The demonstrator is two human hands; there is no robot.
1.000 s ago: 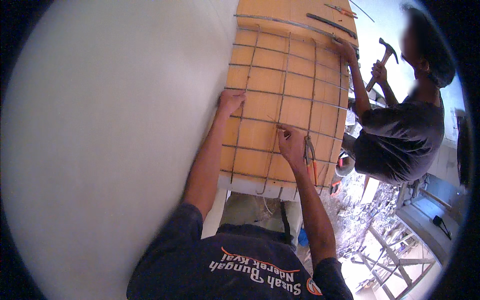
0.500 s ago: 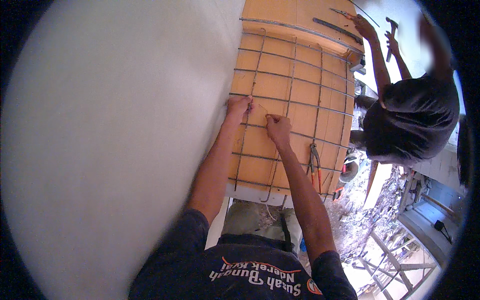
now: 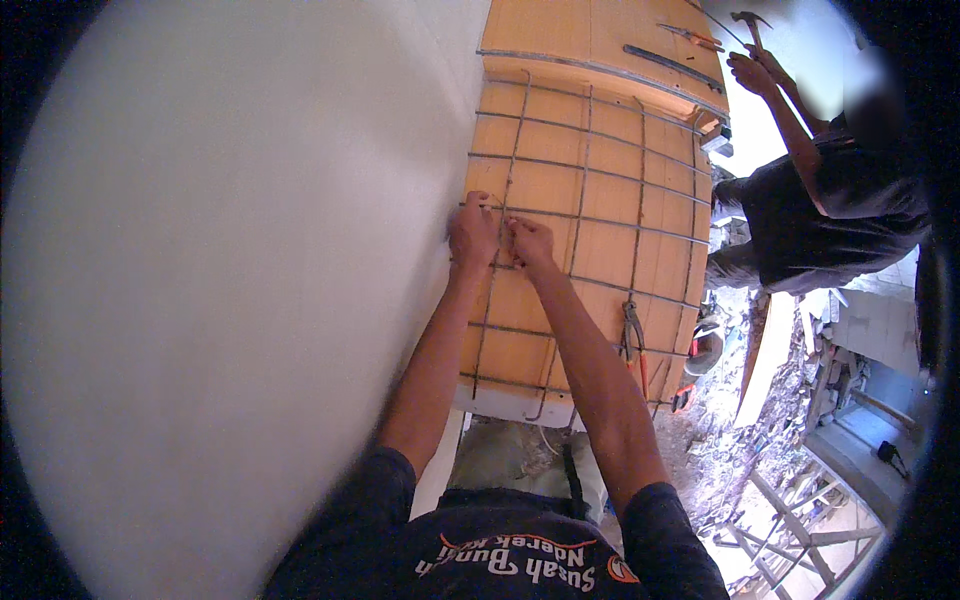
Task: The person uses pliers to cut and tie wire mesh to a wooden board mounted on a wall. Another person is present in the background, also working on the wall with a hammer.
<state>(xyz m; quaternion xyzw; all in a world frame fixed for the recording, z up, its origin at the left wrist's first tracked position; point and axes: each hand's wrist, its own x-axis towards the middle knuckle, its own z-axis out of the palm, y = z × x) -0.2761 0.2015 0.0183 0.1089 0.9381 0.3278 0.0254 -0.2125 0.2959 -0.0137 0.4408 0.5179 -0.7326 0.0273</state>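
A grid of thin steel rebar [image 3: 577,215] lies over an orange-brown wooden board. My left hand [image 3: 474,232] is closed at a bar crossing near the left edge, thumb and fingers pinching a thin tie wire [image 3: 495,199]. Just right of the same bar, my right hand [image 3: 529,243] is also closed, its fingertips pinched together close to the crossing. What exactly the right fingertips grip is too small to make out. Tying nippers [image 3: 631,325] with red handles rest on the grid's lower right part, beyond my right forearm.
A pale wall [image 3: 250,250] runs close along my left side. Pliers with orange handles [image 3: 690,37] and a dark flat bar [image 3: 672,66] lie on the far board. At the right, a co-worker holds a claw hammer [image 3: 752,28] above rubble-strewn ground [image 3: 705,440].
My right hand has moved left, close to my left hand at the crossing. The co-worker has let go of the orange-handled pliers and raised the hammer; both the co-worker's hands are now together.
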